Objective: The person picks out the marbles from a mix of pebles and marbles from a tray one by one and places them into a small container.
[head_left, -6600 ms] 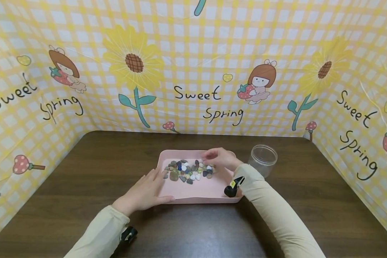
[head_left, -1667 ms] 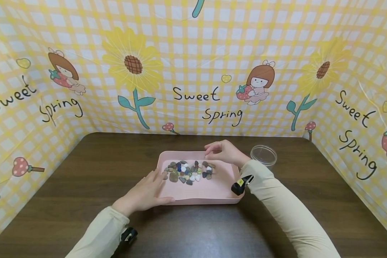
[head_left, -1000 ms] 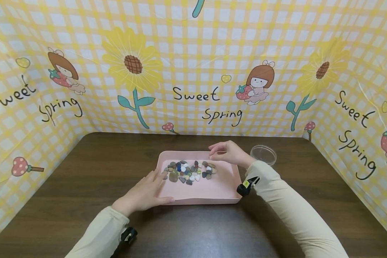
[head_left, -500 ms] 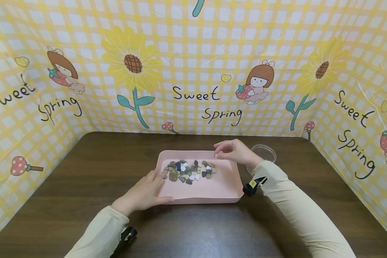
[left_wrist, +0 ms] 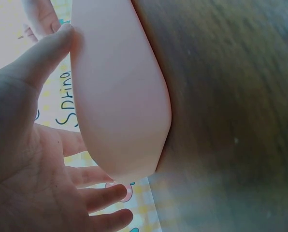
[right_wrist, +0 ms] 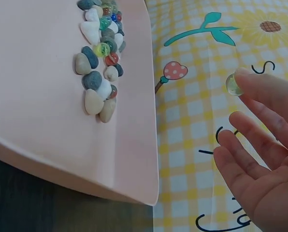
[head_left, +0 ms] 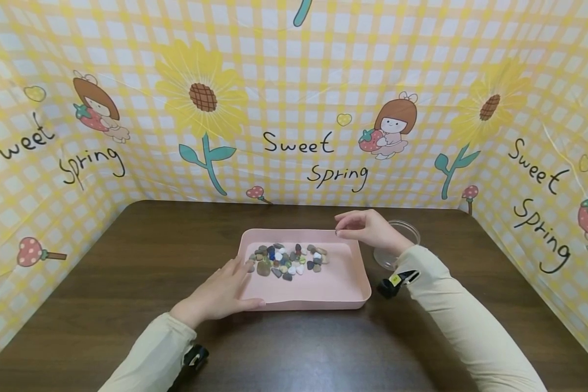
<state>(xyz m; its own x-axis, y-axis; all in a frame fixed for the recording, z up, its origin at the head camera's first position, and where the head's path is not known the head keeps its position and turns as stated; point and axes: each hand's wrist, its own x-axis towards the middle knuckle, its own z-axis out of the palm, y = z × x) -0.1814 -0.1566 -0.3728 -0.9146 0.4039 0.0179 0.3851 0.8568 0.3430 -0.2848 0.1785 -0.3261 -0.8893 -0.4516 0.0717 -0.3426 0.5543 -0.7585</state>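
Thumb and fingertip of a person's right hand (head_left: 369,228) pinch a single glass marble (right_wrist: 233,85), raised near the far right corner of a shallow pink tray (head_left: 330,288); pale green, rounded and see-through, the marble catches the light at the fingertips; a transparent round jar (head_left: 384,258) stands upright just right of the tray, partly hidden by the hand and wrist; the left hand (head_left: 220,288) lies with fingers spread at the tray's left end, thumb on the near rim; pebbles and marbles (head_left: 292,256) cluster toward the tray's far left, leaving its pink floor showing on the right and along the near edge; the dark wooden bench (head_left: 294,348) extends on every side, meeting a yellow checked cloth (head_left: 294,98) behind.
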